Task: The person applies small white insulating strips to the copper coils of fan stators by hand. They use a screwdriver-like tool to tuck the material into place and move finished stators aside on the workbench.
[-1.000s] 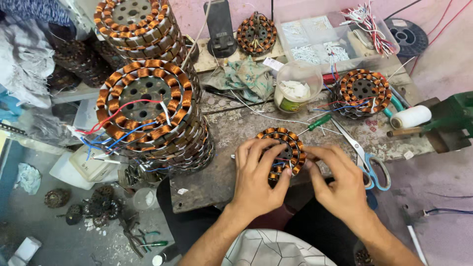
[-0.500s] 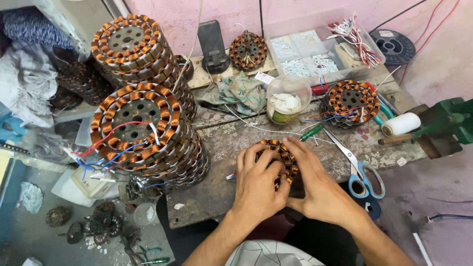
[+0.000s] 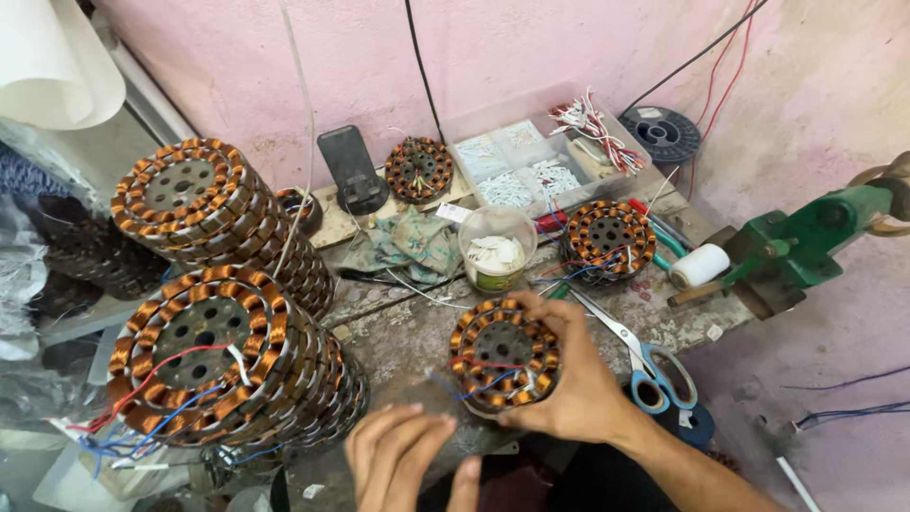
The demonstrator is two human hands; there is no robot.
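At my far left stand 2 stacks of copper-wound stators: the rear stack [image 3: 194, 204] against the pink wall, and the front stack [image 3: 213, 365] nearer me, with red, white and blue leads trailing off its top ring toward the bench edge.

My left hand [image 3: 403, 460] hangs low at the near edge of the workbench [image 3: 398, 332], palm down, fingers spread loosely apart and holding nothing; it sits just below and left of the stator I am working on, not touching it.

Behind it, on the bench, a black stand [image 3: 351, 171] rises by the wall, a crumpled rag [image 3: 408, 242] lies flat, and a lone stator [image 3: 418, 169] rests on the ledge. A clear plastic tub [image 3: 496, 248] holding white scraps stands in the middle.

The stator [image 3: 502, 351] in hand is tilted up on its edge above the bench, its face turned toward me, red and blue wires crossing it. My right hand [image 3: 578, 389] is clamped on its right rim, thumb over the top, fingers wrapped behind.

Further right: a clear compartment box [image 3: 531, 166] of white pieces, another stator [image 3: 609, 237], blue-handled scissors [image 3: 645, 365] just beside my wrist, a white thread spool [image 3: 700, 265], a black wire reel [image 3: 661, 133], and a green clamp tool [image 3: 806, 232].
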